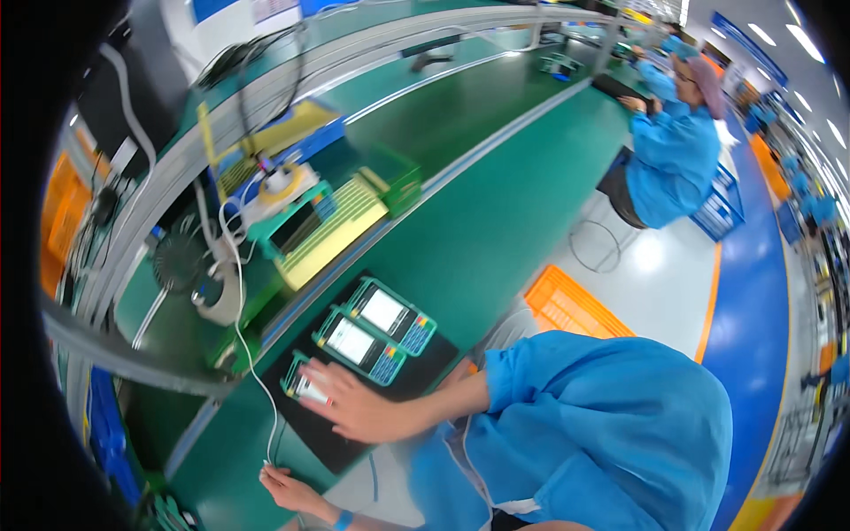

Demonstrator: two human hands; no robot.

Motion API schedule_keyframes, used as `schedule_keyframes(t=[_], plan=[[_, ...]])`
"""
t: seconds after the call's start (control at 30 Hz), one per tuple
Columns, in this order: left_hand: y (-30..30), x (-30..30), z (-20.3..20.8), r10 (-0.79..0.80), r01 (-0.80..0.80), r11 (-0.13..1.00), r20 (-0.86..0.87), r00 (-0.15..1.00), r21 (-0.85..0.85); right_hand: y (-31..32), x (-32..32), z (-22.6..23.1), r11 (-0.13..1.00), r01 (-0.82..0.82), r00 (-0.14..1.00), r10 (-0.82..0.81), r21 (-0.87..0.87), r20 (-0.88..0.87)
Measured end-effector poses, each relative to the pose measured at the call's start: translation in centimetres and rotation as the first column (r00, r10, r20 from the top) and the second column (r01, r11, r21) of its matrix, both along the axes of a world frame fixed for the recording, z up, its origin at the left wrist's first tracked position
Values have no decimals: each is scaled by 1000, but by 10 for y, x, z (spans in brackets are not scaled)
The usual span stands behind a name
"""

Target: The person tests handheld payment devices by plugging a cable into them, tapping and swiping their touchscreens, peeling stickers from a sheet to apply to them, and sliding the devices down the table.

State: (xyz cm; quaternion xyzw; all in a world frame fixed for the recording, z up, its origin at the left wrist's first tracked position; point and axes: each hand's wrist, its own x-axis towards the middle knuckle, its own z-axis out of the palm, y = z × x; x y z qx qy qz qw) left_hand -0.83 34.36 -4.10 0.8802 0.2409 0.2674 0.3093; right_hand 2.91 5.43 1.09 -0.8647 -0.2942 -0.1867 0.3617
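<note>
My left hand (288, 489) is low in the picture, closed in a pinch on the end of a white cable (241, 329) that runs down from the shelf. My right hand (354, 409) lies flat with fingers stretched over a handheld card payment terminal (295, 372), hiding most of it. Beside it on a black mat (329, 447) lie two more teal-framed payment terminals, a middle one (351, 342) and a far one (383, 311). Both have lit white screens and coloured keys.
A green workbench (496, 208) stretches away to the upper right. Behind the mat stand a yellow ribbed tray (335, 232), another teal-framed device (292, 228) and a small black fan (177, 263). An orange crate (575, 305) is on the floor; a co-worker (677, 150) in blue sits farther along.
</note>
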Motion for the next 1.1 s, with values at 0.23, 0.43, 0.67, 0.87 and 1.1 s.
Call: schedule_keyframes(t=[0.23,0.43,0.67,0.87,1.1], plan=[[-43,2,28,-1,-17,991,138,990,132,60,15,-27,929,-359,924,367,-87,105],[-47,-3,40,-42,-1,974,182,982,226,94,32,-29,904,-375,926,356,-205,-123],[-40,-8,39,-47,-21,944,197,979,329,65,37,-25,929,-280,959,262,-241,-106],[-46,-1,34,-63,7,952,173,983,308,-39,60,-25,979,-106,993,115,-176,41],[-48,-8,42,-50,-10,944,173,984,329,-182,54,-4,975,-78,991,99,-209,92]])
